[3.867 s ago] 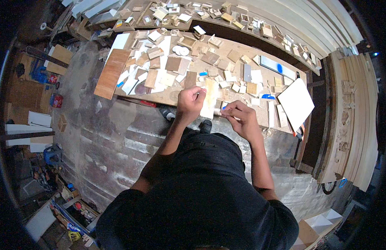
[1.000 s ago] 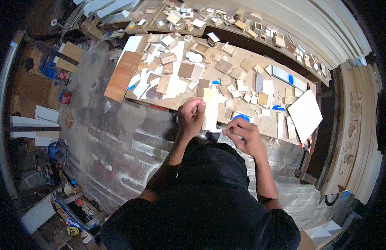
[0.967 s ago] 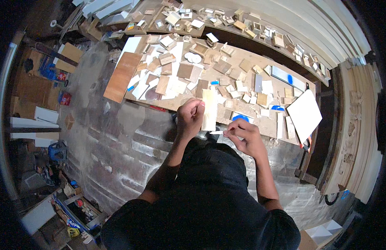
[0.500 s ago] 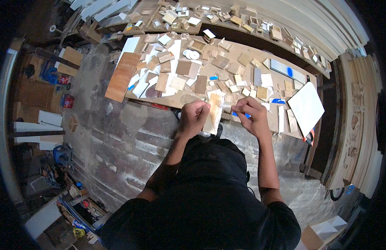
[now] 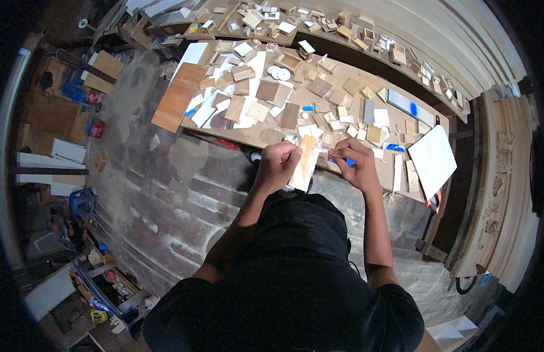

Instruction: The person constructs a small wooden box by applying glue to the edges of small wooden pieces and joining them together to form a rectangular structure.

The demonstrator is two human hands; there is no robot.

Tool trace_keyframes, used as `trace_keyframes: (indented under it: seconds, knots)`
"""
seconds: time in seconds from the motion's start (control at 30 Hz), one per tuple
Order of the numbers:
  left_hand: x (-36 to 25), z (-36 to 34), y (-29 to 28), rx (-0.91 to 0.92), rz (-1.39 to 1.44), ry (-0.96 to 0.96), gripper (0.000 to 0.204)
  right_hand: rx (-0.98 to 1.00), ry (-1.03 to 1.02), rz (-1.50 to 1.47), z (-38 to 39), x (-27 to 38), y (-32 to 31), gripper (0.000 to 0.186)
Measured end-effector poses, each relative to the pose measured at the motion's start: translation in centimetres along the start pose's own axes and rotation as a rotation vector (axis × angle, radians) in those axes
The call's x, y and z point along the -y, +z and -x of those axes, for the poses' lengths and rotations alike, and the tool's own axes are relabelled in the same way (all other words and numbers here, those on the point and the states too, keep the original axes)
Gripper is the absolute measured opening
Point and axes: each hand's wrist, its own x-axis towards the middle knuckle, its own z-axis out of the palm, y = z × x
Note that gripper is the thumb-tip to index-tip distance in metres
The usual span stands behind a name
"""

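Just beyond your black shirt (image 5: 278,293), which fills the near middle, your left hand (image 5: 278,168) is curled closed on the left side of one wooden piece (image 5: 307,161), thumb and fingertips gripping it. That single piece is long and narrow, pale with one brownish-yellow streak down its face, and you have it between your two hands at the near edge of the table (image 5: 260,137). On its other side, your right hand (image 5: 356,163) has its thumb and fingers drawn to a narrow pinch on one slim white piece (image 5: 325,151), too small to make out further; it is just beside the wooden piece, and whether the two touch cannot be told.

Ahead of you, one reddish-brown board (image 5: 179,97) lies at the left end of the table, and one large white panel (image 5: 433,159) lies at the right end. Between them you have two small blue pieces (image 5: 308,108), one grey rectangle (image 5: 369,111), one pale strip (image 5: 404,102) with a single blue spot, and at least two white discs (image 5: 278,72). Wood offcuts (image 5: 266,91) lie scattered among these, too overlapped to count.

Past the table you face many small wooden boxes (image 5: 397,54), and beyond them several long pale boards (image 5: 442,35), stacked.
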Motion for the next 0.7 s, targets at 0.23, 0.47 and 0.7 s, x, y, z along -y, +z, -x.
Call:
trace_keyframes:
  seconds: [0.23,0.47,0.7]
  knots:
    - [-0.5,0.7,-0.2,-0.020,0.084,-0.059,0.023,-0.108,0.098,0.010,-0.8,0.6,0.5,0.010]
    - [0.9,-0.4,-0.1,-0.132,0.171,-0.043,0.022,0.128,0.075,-0.043,0.4,4.9,0.1,0.012]
    - [1.7,-1.1,0.0,-0.146,0.292,-0.129,0.021,0.147,0.046,-0.108,1.0,5.7,0.0,0.014]
